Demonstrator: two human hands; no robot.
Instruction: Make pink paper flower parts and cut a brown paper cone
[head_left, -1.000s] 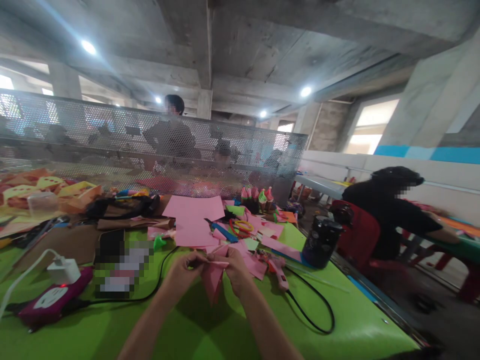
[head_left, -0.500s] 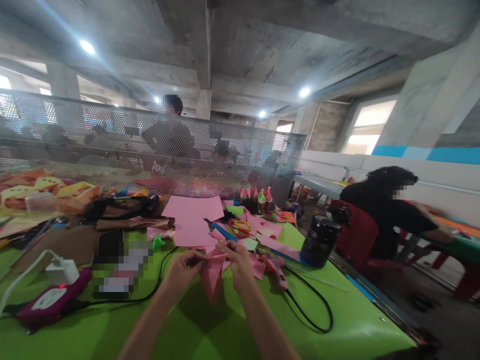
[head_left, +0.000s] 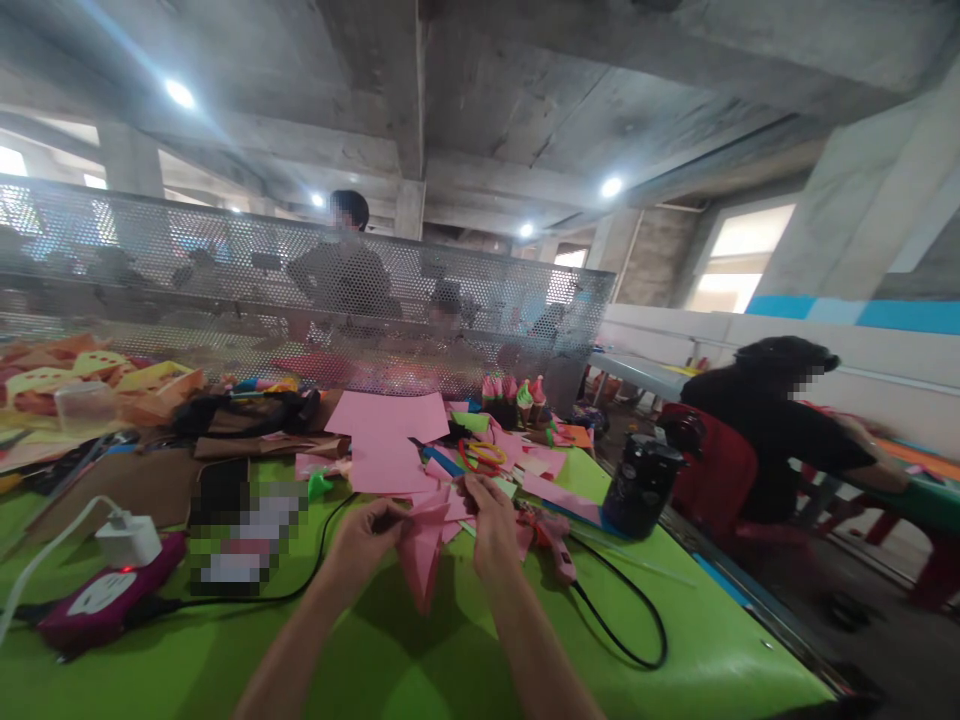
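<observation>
Both hands pinch the folded pink paper (head_left: 421, 545) by its upper edge, the left hand (head_left: 365, 533) on one side and the right hand (head_left: 491, 520) on the other. Its point hangs down toward the green tabletop (head_left: 390, 660). The glue gun (head_left: 553, 540) lies just right of the paper.
</observation>
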